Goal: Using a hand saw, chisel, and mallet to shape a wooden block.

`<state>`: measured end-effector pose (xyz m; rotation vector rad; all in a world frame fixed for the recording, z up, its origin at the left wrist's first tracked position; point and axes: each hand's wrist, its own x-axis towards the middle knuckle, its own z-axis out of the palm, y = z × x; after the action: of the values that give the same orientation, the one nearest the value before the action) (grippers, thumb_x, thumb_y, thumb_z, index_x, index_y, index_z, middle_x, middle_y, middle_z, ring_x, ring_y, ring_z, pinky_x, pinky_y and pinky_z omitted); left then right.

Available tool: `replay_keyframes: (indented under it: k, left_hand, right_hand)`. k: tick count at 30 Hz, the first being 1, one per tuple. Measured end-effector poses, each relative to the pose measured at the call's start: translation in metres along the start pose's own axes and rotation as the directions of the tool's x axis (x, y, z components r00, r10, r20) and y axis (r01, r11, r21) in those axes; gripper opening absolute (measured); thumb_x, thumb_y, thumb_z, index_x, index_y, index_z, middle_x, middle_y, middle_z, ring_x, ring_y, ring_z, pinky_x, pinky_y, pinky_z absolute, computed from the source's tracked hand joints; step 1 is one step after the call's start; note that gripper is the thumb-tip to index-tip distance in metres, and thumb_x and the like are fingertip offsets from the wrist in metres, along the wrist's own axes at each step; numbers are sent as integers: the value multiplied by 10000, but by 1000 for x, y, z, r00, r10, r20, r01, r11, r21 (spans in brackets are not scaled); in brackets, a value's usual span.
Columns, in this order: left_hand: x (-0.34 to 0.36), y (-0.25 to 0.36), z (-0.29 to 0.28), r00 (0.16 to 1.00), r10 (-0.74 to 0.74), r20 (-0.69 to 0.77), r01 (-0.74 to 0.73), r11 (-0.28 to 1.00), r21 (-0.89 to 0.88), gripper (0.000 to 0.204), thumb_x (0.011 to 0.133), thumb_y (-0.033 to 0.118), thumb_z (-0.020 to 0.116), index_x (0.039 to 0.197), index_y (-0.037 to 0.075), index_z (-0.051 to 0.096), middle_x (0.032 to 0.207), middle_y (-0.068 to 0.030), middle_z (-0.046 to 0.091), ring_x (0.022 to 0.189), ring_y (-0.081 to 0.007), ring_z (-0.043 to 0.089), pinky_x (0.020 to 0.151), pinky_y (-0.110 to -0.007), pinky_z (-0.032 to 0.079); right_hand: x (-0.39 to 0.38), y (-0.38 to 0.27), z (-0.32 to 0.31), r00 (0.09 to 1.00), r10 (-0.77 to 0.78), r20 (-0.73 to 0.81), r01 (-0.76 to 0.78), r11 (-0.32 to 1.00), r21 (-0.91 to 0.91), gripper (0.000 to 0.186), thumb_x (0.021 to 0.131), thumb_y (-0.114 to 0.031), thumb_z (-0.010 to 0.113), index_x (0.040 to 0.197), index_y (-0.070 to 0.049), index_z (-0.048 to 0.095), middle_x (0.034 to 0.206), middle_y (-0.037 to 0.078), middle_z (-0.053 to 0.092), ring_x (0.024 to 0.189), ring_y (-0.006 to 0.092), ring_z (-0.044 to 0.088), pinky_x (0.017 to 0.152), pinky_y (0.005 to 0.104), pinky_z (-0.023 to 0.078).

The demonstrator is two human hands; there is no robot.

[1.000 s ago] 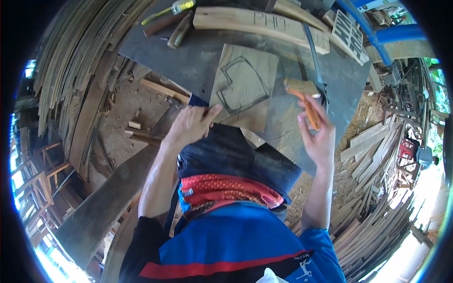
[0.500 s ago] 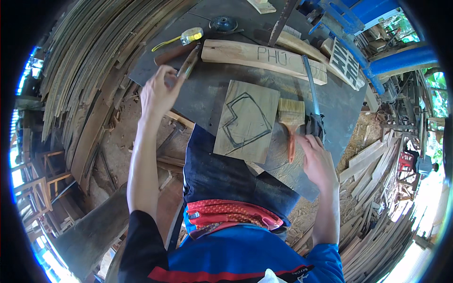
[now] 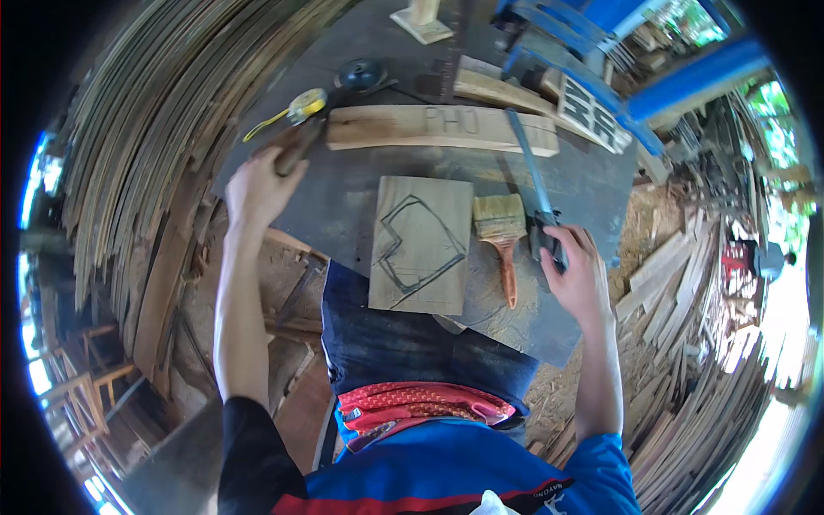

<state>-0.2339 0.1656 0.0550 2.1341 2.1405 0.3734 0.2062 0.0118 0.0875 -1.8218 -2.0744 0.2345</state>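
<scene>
My left hand (image 3: 260,190) is at the table's left edge, its fingers closed on a short brown stick-like tool (image 3: 296,153) smeared by motion; its kind I cannot make out. My right hand (image 3: 582,268) is beside the black end (image 3: 544,240) of a long thin metal tool (image 3: 529,159), thumb and fingers apart around it. Between my hands lie a flat wooden board (image 3: 422,249) with a dark angular outline drawn on it and a wide paintbrush (image 3: 500,225) with an orange-brown handle, bristles pointing away from me.
A lettered wooden beam (image 3: 386,129) lies across the dark table (image 3: 343,193). Beyond it are a yellow tape measure (image 3: 307,104), a round dark disc (image 3: 361,75) and a black-and-white sign (image 3: 592,116). A blue metal frame (image 3: 558,56) stands far right. Timber stacks (image 3: 163,112) flank the left side.
The view has shifted. My left hand and its brown tool have moved nearer to me and left. My right hand has moved right, away from the brush toward the black end.
</scene>
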Motion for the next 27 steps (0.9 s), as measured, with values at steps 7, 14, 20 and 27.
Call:
replay_keyframes:
  k: [7, 14, 20, 27]
  left_hand:
    - [-60, 8, -90, 936, 4, -352, -122, 942, -314, 360, 915, 332, 776, 1126, 41, 748, 912, -98, 769, 819, -162, 741, 748, -309, 559]
    - [-93, 43, -83, 860, -59, -507, -432, 446, -784, 575, 1031, 449, 563, 1379, -5, 508, 1172, -187, 693, 1111, -310, 680, 978, -405, 531]
    - [-119, 101, -68, 971, -44, -233, -234, -341, -911, 406, 1048, 506, 501, 1047, 103, 445, 650, 13, 351, 391, -99, 282, 347, -270, 215]
    - [-122, 115, -50, 986, -54, -160, -168, -366, -915, 175, 1014, 172, 549, 895, 109, 437, 582, 11, 336, 387, -102, 298, 361, -273, 243]
  right_hand:
    - [6, 38, 28, 956, 141, -256, -165, 983, -76, 314, 872, -252, 771, 1092, -61, 656, 1033, 131, 671, 978, 349, 653, 834, 438, 530]
    - [2, 46, 45, 967, 241, -87, -243, 970, -9, 373, 864, -369, 756, 1048, -59, 660, 1001, 141, 688, 936, 362, 681, 808, 462, 543]
    - [8, 72, 34, 929, 354, -106, -361, 931, -54, 295, 886, -303, 723, 1034, -62, 640, 1013, 151, 695, 905, 370, 700, 777, 473, 552]
    - [24, 111, 18, 925, 369, -93, -377, 922, -89, 409, 883, -414, 742, 1083, -62, 684, 1035, 149, 706, 954, 366, 692, 822, 458, 556]
